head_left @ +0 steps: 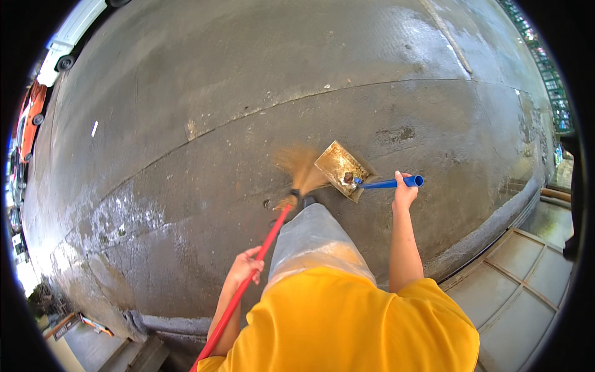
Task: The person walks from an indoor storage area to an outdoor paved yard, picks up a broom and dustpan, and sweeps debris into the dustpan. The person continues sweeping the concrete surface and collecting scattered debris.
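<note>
Sweeping step: left hand (pixel 246 268) grips red-handled straw broom (pixel 297 177); right hand (pixel 404 195) holds blue-handled metal dustpan (pixel 339 168) flat on grey concrete floor (pixel 204 186). Next likely: push bristles toward pan mouth, pan steady.

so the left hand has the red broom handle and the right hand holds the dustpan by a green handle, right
Not quite. The head view shows the dustpan has a blue handle, not a green one, gripped by the right hand. The rest holds: the left hand grips the red handle of the broom, whose bristles sit beside the pan on the wet concrete floor.
</note>
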Tool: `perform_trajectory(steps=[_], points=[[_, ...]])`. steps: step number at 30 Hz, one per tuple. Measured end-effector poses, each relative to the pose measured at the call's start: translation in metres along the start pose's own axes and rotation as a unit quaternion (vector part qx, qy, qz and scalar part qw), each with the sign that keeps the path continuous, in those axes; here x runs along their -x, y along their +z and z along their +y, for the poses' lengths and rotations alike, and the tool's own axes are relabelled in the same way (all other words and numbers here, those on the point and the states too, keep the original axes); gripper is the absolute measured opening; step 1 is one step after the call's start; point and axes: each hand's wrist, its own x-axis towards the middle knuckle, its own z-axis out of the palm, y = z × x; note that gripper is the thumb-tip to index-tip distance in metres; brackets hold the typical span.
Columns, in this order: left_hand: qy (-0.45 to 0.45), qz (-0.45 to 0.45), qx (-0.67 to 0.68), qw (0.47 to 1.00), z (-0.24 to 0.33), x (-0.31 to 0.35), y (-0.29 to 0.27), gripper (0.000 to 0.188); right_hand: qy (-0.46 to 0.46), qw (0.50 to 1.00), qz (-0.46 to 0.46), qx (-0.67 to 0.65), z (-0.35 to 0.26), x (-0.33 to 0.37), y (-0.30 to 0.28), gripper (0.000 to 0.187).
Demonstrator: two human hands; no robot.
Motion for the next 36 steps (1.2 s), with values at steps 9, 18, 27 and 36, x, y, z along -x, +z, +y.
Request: perform_trajectory(steps=[9, 18, 27, 36], points=[[0.147, 0.112, -0.093, 0.978, 0.124, 0.085, -0.042, 0.066, -0.024, 0.998, 0.005, 0.049, 0.011, 0.002, -0.014, 0.022], [0.163, 0.151, 0.092, 0.971, 0.125, -0.071, -0.135, 0.048, -0.057, 0.997, -0.045, 0.027, -0.005, 0.012, 0.004, 0.018], [0.103, 0.115, 0.054, 0.987, 0.042, 0.123, -0.017, 0.060, -0.041, 0.995, -0.078, -0.044, 0.027, 0.004, -0.034, 0.018], [0.061, 0.062, 0.146, 0.986, -0.055, -0.033, -0.003, 0.053, -0.054, 0.991, -0.096, -0.070, 0.029, 0.014, -0.044, 0.020]])
